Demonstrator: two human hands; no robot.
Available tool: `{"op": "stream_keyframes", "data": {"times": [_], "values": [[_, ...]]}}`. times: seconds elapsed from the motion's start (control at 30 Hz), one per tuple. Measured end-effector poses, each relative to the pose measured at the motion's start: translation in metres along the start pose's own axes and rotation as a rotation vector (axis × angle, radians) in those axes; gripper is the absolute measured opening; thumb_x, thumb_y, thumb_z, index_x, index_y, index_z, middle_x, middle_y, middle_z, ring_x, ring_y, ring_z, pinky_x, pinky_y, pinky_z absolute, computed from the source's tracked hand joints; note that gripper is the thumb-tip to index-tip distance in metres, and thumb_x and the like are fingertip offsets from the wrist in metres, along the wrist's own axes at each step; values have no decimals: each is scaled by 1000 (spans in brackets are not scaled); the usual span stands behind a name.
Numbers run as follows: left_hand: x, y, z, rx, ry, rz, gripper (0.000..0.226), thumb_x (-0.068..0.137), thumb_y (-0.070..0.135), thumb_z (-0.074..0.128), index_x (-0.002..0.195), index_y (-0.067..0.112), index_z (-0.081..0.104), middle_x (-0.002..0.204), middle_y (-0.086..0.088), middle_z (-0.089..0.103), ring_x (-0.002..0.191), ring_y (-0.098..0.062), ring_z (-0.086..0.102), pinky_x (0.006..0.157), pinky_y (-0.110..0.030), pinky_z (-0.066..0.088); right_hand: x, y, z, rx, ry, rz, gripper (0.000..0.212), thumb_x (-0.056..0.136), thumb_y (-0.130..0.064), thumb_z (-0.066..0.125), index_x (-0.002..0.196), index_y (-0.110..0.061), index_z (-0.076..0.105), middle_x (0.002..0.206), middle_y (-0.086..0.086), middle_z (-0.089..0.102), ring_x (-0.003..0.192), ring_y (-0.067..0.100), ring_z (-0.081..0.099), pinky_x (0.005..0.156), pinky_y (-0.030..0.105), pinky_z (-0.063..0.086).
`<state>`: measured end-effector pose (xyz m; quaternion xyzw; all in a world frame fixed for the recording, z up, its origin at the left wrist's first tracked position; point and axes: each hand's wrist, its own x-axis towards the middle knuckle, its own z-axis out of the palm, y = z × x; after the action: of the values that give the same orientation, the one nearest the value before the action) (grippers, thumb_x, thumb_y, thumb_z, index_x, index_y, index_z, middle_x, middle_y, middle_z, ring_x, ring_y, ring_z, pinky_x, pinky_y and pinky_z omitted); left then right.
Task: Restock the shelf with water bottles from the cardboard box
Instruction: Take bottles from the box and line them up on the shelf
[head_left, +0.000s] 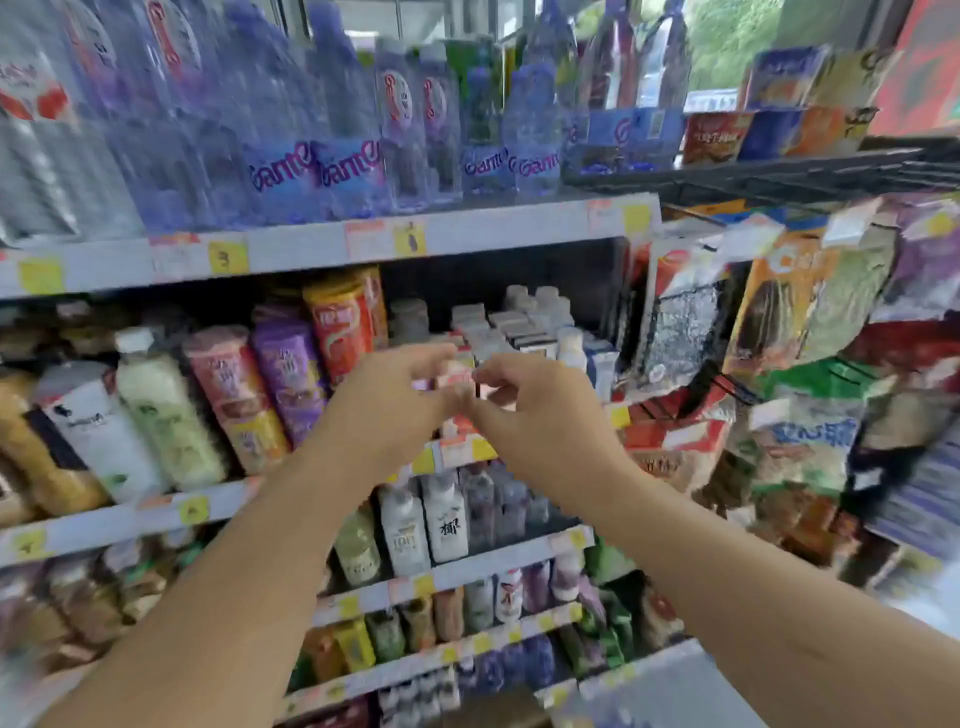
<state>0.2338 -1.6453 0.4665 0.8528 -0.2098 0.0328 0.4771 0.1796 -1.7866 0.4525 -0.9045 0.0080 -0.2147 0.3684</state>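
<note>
Shelf (467, 234) of water bottles (343, 104) (blurred)

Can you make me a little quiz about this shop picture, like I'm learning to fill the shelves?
1. True or false: the water bottles stand on the top shelf.
2. The left hand and right hand are raised in front of: A) the water bottles, B) the small white cartons one shelf down, C) the snack bags.
3. How many water bottles are the hands carrying?
Key: 1 true; 2 B; 3 zero.
</note>
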Motion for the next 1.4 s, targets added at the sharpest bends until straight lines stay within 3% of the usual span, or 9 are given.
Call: {"op": "stream_keyframes", "data": {"times": [0.07,0.23,0.37,0.53,0.67,0.9,1.13,1.27,1.4], "values": [[-29,-21,36,-49,-81,-69,35,87,19,72,118,33,66,112,13,65,106,0,59,90,-23,51,-38,33,12,12,-70,69,23,92,-31,64,112,-21,68,96,-6,67,80,11,63,66,23,51],[-90,-106,126,-19,-256,-327,48,90,31,68,136,28,55,134,10,56,108,-19,64,86,-42,55,-126,124,63,-79,-251,245,22,91,-24,63,113,-20,68,100,-1,68,90,20,64,79,34,53],[-132,-189,182,-39,-334,-441,44,90,24,68,133,25,59,126,6,62,108,-17,64,87,-35,51,-187,192,119,-170,-314,389,8,84,-19,69,91,-16,67,83,4,67,79,23,60,68,33,46],[-172,-296,228,-56,-438,-548,48,86,24,71,133,23,59,125,4,64,114,-8,59,104,-34,45,-243,266,193,-230,-432,542,25,85,-21,68,110,-17,71,108,4,71,103,22,62,86,29,44],[-196,-379,255,-66,-494,-643,47,89,24,69,134,27,57,128,8,61,113,-5,57,98,-27,43,-279,327,269,-272,-531,644,29,86,-26,63,115,-22,68,106,2,69,100,24,62,83,26,47],[-228,-502,334,28,-485,-718,44,90,28,66,133,30,57,131,7,61,115,-9,59,104,-39,45,-327,445,424,-329,-768,584,32,94,-23,59,126,-21,59,118,5,60,107,25,60,89,31,49],[-247,-594,419,20,-387,-787,41,93,26,62,132,35,56,129,12,63,115,-4,59,96,-24,45,-365,574,569,-424,-1020,557,35,94,-13,54,129,-15,54,129,11,51,112,32,57,94,42,51],[-250,-616,444,-4,-314,-774,39,92,24,63,130,34,59,128,15,63,116,-1,58,103,-30,46,-391,615,606,-428,-1123,481,33,102,-24,39,131,-14,52,129,12,55,114,32,57,95,41,48],[-249,-613,449,-37,-294,-775,39,93,21,62,130,31,60,127,13,63,115,-1,59,103,-29,46,-384,610,594,-422,-1035,461,30,98,-15,49,127,-13,53,126,12,51,108,31,59,89,39,50]]}}
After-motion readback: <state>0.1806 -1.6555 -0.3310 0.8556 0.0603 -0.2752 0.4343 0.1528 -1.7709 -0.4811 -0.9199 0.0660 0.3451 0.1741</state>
